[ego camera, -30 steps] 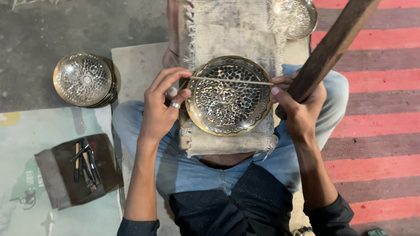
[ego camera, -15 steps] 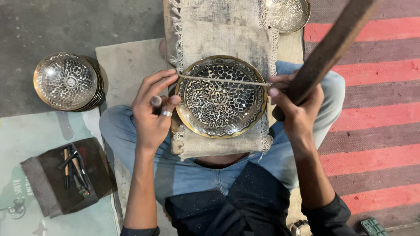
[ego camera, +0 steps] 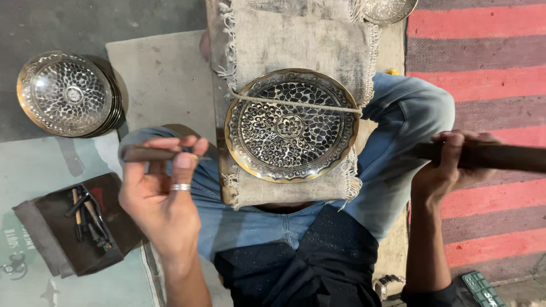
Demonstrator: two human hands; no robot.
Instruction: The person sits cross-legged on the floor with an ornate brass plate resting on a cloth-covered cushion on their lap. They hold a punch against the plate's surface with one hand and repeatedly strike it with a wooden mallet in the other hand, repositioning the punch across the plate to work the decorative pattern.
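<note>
Between the hands, an engraved plate [ego camera: 290, 126] under a cord; left hand [ego camera: 161, 196] gripping a small tool [ego camera: 149, 153], right hand [ego camera: 446, 167] clenching a wooden stick [ego camera: 500, 157].

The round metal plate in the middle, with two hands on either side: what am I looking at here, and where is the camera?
The camera sits on a person's head and looks straight down, so you see their own lap and arms. There is no machine. The person sits on the floor in blue trousers, with a cloth-covered board across the legs. On it lies an engraved metal plate, with a cord running across it. The left hand, which wears a ring, holds a short dark tool beside the plate. The right hand grips a long dark wooden stick. On the floor to the left lie a stack of similar plates and a small dark pouch of tools. Another plate peeks in at the top edge.
</note>
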